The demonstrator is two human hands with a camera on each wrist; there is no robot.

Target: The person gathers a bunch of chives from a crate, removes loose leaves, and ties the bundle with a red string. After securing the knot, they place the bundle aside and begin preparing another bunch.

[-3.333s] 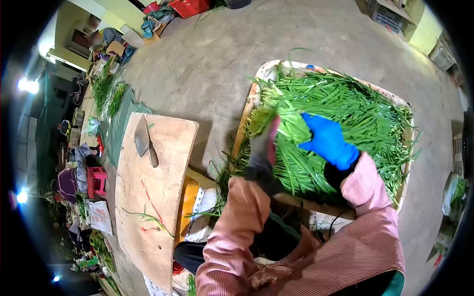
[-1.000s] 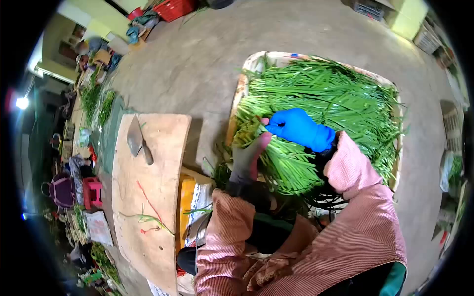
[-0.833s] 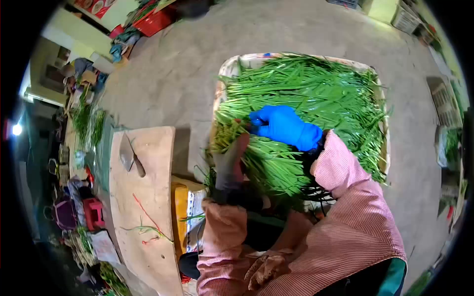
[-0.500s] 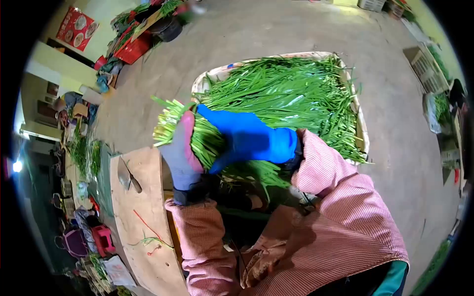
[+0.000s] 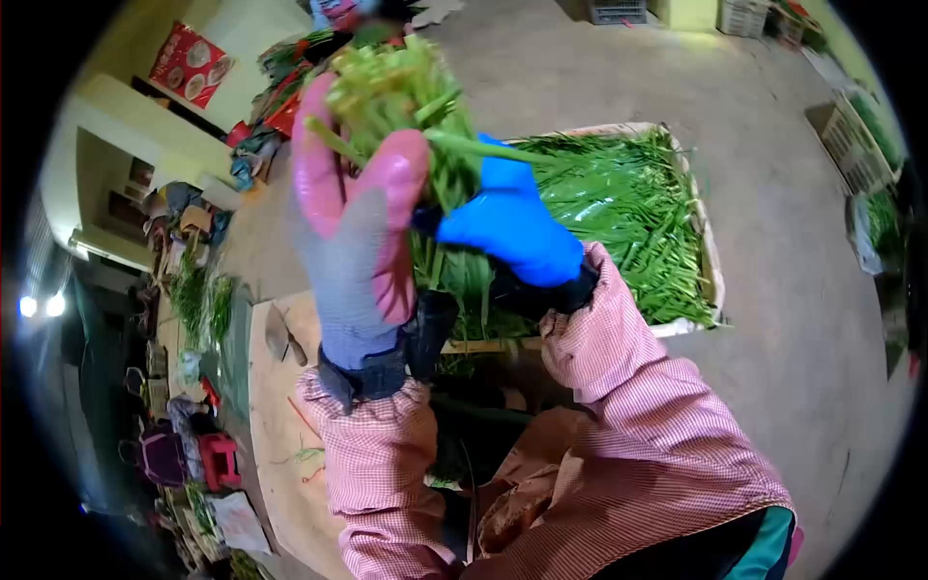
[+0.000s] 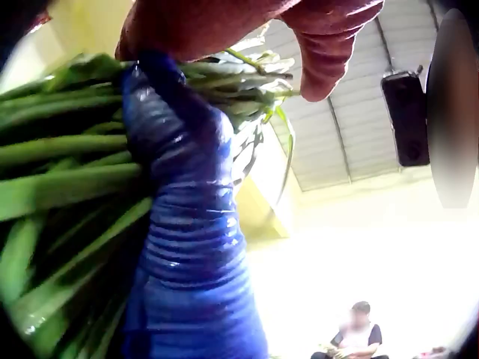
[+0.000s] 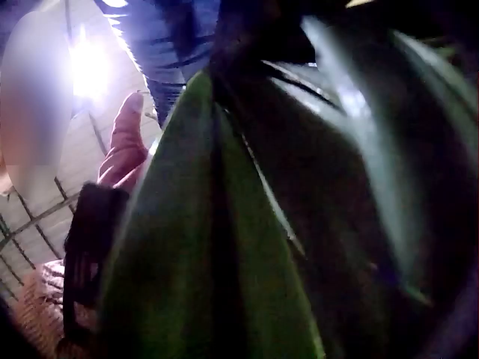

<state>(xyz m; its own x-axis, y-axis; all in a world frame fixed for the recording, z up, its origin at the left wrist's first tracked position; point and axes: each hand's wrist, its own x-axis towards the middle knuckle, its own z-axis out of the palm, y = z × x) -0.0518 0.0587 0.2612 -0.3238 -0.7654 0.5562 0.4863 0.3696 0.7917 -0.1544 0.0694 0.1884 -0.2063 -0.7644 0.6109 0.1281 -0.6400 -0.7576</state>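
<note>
A bunch of long green leaves with pale stalk ends (image 5: 425, 106) is held up in front of the body, ends upward. My right hand (image 5: 517, 217), in a blue glove, grips it from the right; the left wrist view shows the blue thumb (image 6: 187, 142) across the stalks. My left hand (image 5: 358, 227), in a grey and pink glove, is at the bunch's left side with its fingers extended and parted near the stalk ends. Dark, blurred leaves (image 7: 172, 224) fill much of the right wrist view. Below and right, a pale-rimmed tray (image 5: 717, 280) holds many more leaves.
A wooden board (image 5: 275, 425) lies at the left, bearing a trowel-like blade (image 5: 276, 333), red string and loose leaves. Crates (image 5: 851, 150) stand at the right. A pink stool (image 5: 220, 459) stands far left. A seated person (image 6: 359, 336) appears in the left wrist view.
The bunch has gone from the tray up toward the head camera, its stalk ends turning upward. My left hand gripped it half a second ago; now its fingers are extended. My right hand keeps hold.
</note>
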